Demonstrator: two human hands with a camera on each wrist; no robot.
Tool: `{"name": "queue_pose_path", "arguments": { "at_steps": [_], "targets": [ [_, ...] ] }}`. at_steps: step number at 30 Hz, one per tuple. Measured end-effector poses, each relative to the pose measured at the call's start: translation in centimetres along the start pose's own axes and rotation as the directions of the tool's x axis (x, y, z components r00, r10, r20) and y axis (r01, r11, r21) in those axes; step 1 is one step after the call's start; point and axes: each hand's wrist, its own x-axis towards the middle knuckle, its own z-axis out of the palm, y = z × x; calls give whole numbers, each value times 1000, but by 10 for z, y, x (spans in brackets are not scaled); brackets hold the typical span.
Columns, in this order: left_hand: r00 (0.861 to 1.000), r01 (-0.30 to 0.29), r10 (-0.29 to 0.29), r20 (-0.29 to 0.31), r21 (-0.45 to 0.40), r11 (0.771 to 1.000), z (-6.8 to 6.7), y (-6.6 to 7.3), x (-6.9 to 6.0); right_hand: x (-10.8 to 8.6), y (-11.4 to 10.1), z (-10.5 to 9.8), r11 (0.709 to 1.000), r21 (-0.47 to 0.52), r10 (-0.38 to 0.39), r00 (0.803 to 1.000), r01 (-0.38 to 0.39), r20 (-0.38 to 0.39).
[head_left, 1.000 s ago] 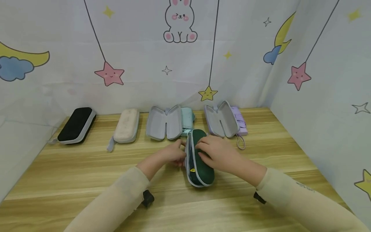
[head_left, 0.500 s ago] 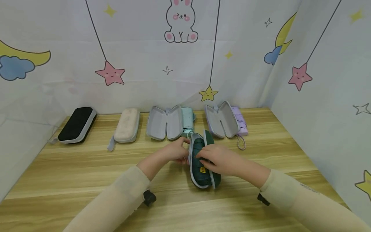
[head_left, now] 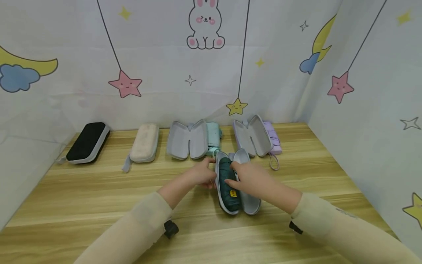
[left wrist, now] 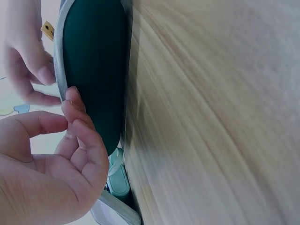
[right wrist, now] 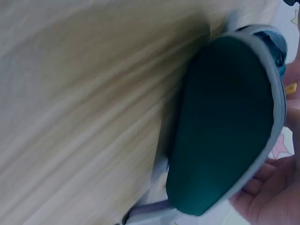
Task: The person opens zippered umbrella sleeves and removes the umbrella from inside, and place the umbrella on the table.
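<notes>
A green zip case [head_left: 250, 200] with grey lining lies unfolded on the table, its two halves side by side. In its left half lies a folded dark green umbrella [head_left: 227, 179] with a yellow tag. My left hand [head_left: 202, 174] holds the case's left wall, with curled fingertips at the grey rim [left wrist: 60, 65] in the left wrist view. Over the right half is my right hand [head_left: 252, 179], thumb beside the umbrella and fingers spread above it. In the right wrist view the green shell [right wrist: 225, 126] of the case hides part of that hand.
Along the back stand a black case [head_left: 87, 143], a cream case [head_left: 145, 143], an open mint case [head_left: 179, 141] beside a mint umbrella [head_left: 213, 137], and an open lilac case [head_left: 257, 137] beside a lilac umbrella [head_left: 272, 137]. A printed curtain [head_left: 158, 66] hangs behind the wooden table [head_left: 99, 205].
The green case's lid has swung open to the right under my right hand, baring the umbrella. My left hand has stayed at the case's left side.
</notes>
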Motion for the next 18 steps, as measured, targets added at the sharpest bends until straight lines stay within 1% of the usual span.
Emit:
{"name": "queue_pose_path", "arguments": {
  "at_steps": [3,9,14,18],
  "targets": [
    [1000,-10,10,-6,-2,1000,2,-1,0,4,-3,7,997,48,53,997,-56,50],
    [999,-32,33,-15,15,999,4,-1,0,10,-9,17,978,163,110,988,-127,112],
    [999,-32,33,-18,26,999,5,0,-1,12,-12,19,967,204,123,983,-150,138],
    [999,-29,29,-15,23,999,4,2,-3,13,-12,19,965,230,93,984,-127,152]
  ]
}}
